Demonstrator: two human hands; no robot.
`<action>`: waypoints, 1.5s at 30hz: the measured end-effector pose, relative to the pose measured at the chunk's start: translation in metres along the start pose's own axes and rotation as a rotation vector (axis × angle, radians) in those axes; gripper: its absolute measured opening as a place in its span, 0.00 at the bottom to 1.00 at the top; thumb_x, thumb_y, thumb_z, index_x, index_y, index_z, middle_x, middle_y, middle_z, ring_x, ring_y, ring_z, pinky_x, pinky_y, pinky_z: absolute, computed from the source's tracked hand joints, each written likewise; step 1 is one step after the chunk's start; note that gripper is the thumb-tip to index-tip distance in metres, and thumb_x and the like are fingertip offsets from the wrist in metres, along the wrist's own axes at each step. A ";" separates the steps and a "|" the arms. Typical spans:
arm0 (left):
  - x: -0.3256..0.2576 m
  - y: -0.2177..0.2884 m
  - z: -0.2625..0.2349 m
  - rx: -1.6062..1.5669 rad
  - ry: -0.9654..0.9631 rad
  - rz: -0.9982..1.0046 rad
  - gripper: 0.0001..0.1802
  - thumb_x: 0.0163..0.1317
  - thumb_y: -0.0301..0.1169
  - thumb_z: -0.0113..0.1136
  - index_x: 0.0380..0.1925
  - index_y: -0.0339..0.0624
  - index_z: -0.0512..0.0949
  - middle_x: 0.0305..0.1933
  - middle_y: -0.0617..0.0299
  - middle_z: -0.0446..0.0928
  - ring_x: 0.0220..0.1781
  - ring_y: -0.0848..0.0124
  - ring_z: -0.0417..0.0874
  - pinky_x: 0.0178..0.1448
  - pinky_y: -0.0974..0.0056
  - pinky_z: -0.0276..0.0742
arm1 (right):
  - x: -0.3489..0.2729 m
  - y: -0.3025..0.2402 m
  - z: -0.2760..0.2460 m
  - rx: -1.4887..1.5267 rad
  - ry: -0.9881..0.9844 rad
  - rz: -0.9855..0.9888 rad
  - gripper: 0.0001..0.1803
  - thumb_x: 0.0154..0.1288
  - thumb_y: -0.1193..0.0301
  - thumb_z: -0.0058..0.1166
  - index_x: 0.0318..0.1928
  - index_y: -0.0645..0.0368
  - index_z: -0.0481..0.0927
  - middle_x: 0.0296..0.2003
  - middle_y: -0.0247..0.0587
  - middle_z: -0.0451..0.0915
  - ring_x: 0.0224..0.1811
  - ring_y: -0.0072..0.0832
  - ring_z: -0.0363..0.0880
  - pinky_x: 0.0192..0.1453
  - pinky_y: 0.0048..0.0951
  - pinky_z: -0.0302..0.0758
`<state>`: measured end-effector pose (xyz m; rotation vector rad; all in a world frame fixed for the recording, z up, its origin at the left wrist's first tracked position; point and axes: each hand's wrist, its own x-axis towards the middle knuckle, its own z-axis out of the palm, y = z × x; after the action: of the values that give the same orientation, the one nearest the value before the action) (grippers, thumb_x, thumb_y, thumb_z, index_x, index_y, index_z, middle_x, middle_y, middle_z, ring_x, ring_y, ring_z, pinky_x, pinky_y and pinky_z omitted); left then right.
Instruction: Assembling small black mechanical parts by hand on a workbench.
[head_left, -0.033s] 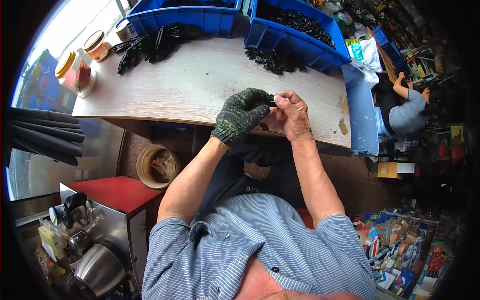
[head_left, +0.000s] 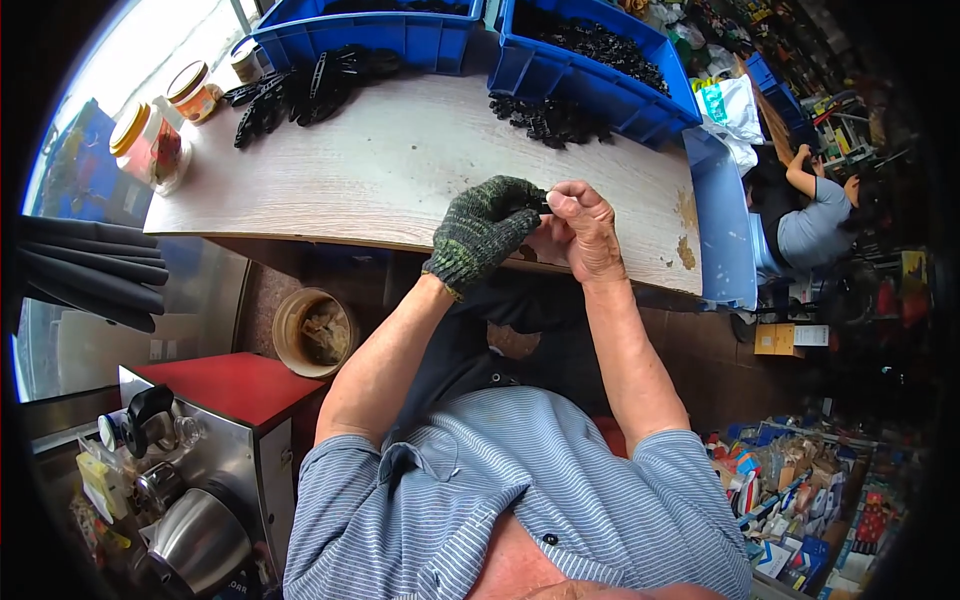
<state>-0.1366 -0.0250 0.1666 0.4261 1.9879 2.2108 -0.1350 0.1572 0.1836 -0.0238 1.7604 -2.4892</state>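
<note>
My left hand (head_left: pixel 487 228), in a dark green knitted glove, is closed around a small black piece (head_left: pixel 546 204). Only a bit of that piece shows at the fingertips, so its kind cannot be made out. My bare right hand (head_left: pixel 585 225) pinches the same spot with thumb and forefinger, and the two hands meet just above the table's near edge. Beyond them, on the pale wooden table (head_left: pixel 380 160), a heap of small black plastic parts (head_left: pixel 553 120) lies by a blue bin. Long black slotted plastic pieces (head_left: pixel 315 88) are piled at the far left.
Two blue bins (head_left: pixel 370 38) (head_left: pixel 590 85) with black parts stand along the back. Lidded jars (head_left: pixel 150 145) are at the left end. A bucket (head_left: pixel 315 332) sits below the table, beside a red-topped cabinet (head_left: pixel 235 385). Another person (head_left: pixel 810 225) works at far right.
</note>
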 end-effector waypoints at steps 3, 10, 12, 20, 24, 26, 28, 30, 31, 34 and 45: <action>0.000 -0.002 0.001 0.044 0.018 0.012 0.17 0.66 0.28 0.66 0.53 0.37 0.80 0.44 0.62 0.85 0.38 0.78 0.82 0.40 0.70 0.80 | 0.000 -0.001 -0.002 -0.024 -0.006 0.007 0.06 0.62 0.73 0.68 0.38 0.55 0.84 0.19 0.27 0.76 0.23 0.19 0.80 0.32 0.21 0.78; -0.001 0.008 0.002 0.010 0.047 -0.031 0.16 0.68 0.33 0.65 0.51 0.37 0.80 0.41 0.62 0.84 0.37 0.77 0.83 0.38 0.70 0.81 | 0.001 -0.002 0.002 0.011 -0.002 0.066 0.06 0.64 0.73 0.67 0.39 0.57 0.83 0.22 0.28 0.79 0.23 0.19 0.81 0.32 0.26 0.84; 0.000 0.009 0.004 -0.002 0.075 -0.083 0.16 0.68 0.36 0.65 0.49 0.37 0.81 0.39 0.62 0.84 0.36 0.77 0.83 0.37 0.70 0.81 | 0.003 0.000 -0.001 0.024 -0.048 0.069 0.06 0.65 0.73 0.66 0.40 0.58 0.82 0.24 0.31 0.80 0.25 0.21 0.83 0.33 0.29 0.87; 0.005 0.003 0.005 -0.005 0.169 -0.090 0.14 0.66 0.35 0.67 0.42 0.35 0.82 0.34 0.59 0.85 0.28 0.74 0.83 0.32 0.69 0.79 | 0.002 -0.005 0.001 -0.085 -0.020 0.070 0.11 0.68 0.68 0.63 0.44 0.60 0.79 0.25 0.36 0.82 0.23 0.24 0.83 0.33 0.33 0.88; 0.002 -0.003 0.005 -0.050 0.234 -0.032 0.14 0.65 0.34 0.68 0.42 0.34 0.82 0.34 0.60 0.85 0.28 0.75 0.83 0.32 0.68 0.79 | 0.002 -0.011 0.012 -0.252 0.010 0.141 0.17 0.67 0.56 0.64 0.36 0.58 0.77 0.14 0.30 0.69 0.12 0.17 0.65 0.26 0.29 0.83; -0.001 0.001 0.006 -0.153 0.240 -0.067 0.14 0.64 0.34 0.69 0.42 0.34 0.82 0.33 0.60 0.85 0.28 0.75 0.83 0.32 0.69 0.79 | 0.000 -0.016 0.011 -0.303 -0.022 0.227 0.18 0.67 0.55 0.63 0.30 0.55 0.75 0.14 0.30 0.69 0.11 0.18 0.65 0.22 0.29 0.80; -0.003 0.005 0.004 -0.154 0.230 -0.092 0.13 0.64 0.33 0.69 0.41 0.34 0.82 0.33 0.60 0.84 0.29 0.75 0.83 0.32 0.68 0.80 | -0.002 -0.010 0.012 -0.321 -0.030 0.189 0.20 0.67 0.54 0.62 0.27 0.53 0.73 0.13 0.29 0.69 0.10 0.19 0.65 0.19 0.28 0.77; -0.003 0.007 0.004 -0.142 0.203 -0.095 0.13 0.64 0.32 0.69 0.41 0.33 0.82 0.34 0.59 0.84 0.29 0.74 0.83 0.33 0.68 0.80 | -0.003 -0.006 0.015 -0.316 0.035 0.117 0.21 0.65 0.57 0.64 0.23 0.54 0.71 0.12 0.31 0.67 0.11 0.20 0.67 0.20 0.29 0.77; -0.004 0.007 0.004 -0.145 0.193 -0.102 0.13 0.64 0.32 0.68 0.42 0.34 0.82 0.35 0.59 0.84 0.30 0.74 0.84 0.34 0.68 0.81 | -0.004 -0.004 0.016 -0.302 0.025 0.080 0.22 0.65 0.57 0.64 0.22 0.54 0.70 0.12 0.32 0.69 0.11 0.20 0.67 0.19 0.29 0.76; -0.004 0.010 0.004 -0.140 0.155 -0.091 0.12 0.65 0.32 0.67 0.42 0.34 0.82 0.35 0.60 0.84 0.31 0.75 0.84 0.34 0.68 0.81 | -0.003 0.002 0.011 -0.267 0.010 0.046 0.22 0.66 0.57 0.64 0.22 0.54 0.70 0.13 0.32 0.70 0.11 0.20 0.68 0.20 0.28 0.77; 0.048 0.029 -0.143 1.410 0.808 0.537 0.21 0.55 0.38 0.68 0.50 0.49 0.82 0.54 0.51 0.81 0.60 0.46 0.77 0.71 0.44 0.67 | -0.010 0.002 0.009 -0.145 0.030 -0.083 0.21 0.69 0.61 0.61 0.21 0.52 0.67 0.11 0.28 0.63 0.14 0.20 0.72 0.28 0.36 0.86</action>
<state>-0.2223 -0.1511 0.1885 0.1393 4.0283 0.6285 -0.1241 0.1489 0.1856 -0.0710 1.9877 -2.4238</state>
